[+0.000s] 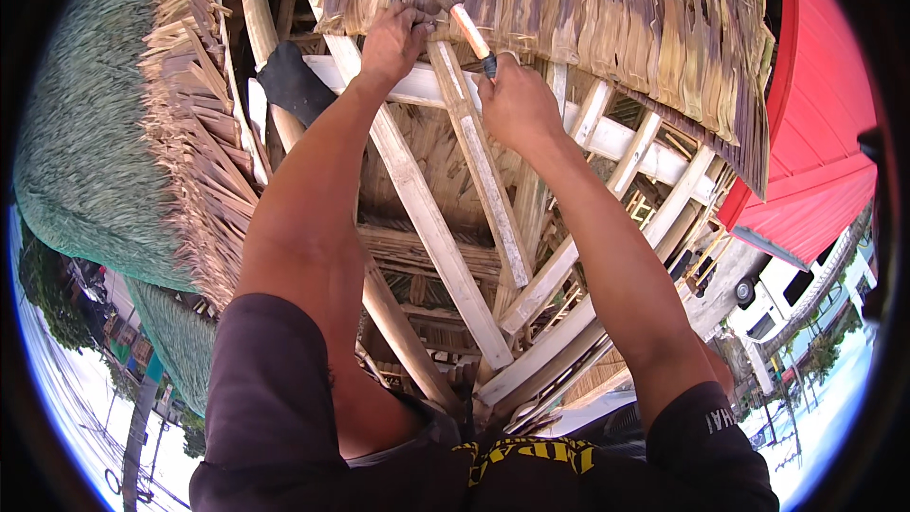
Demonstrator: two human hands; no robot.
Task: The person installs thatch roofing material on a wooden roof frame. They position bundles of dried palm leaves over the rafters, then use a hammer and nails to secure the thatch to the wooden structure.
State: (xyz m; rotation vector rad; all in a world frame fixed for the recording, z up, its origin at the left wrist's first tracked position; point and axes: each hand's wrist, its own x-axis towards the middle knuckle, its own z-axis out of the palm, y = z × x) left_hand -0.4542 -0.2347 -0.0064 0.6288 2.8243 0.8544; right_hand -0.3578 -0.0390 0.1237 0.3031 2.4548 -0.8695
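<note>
My right hand (pixel 519 106) is closed round the dark grip of a claw hammer (pixel 471 32), whose handle is pale orange-brown above the grip. The rusty metal hammer head rests close to the lower edge of the dried-leaf thatch (pixel 559 5), right beside my left hand (pixel 392 43). Thumb and fingers of my left hand are pinched together at that edge, above a wooden rafter (pixel 482 159). Whatever sits between those fingertips is too small to make out.
Pale wooden rafters (pixel 431 228) spread like a fan over gaps in the open roof frame. Green netting (pixel 95 123) covers thatch at left. A black, rounded thing (pixel 296 83) lies against a pole. At right are a red metal roof (pixel 820 123) and a white vehicle (pixel 801 289) below.
</note>
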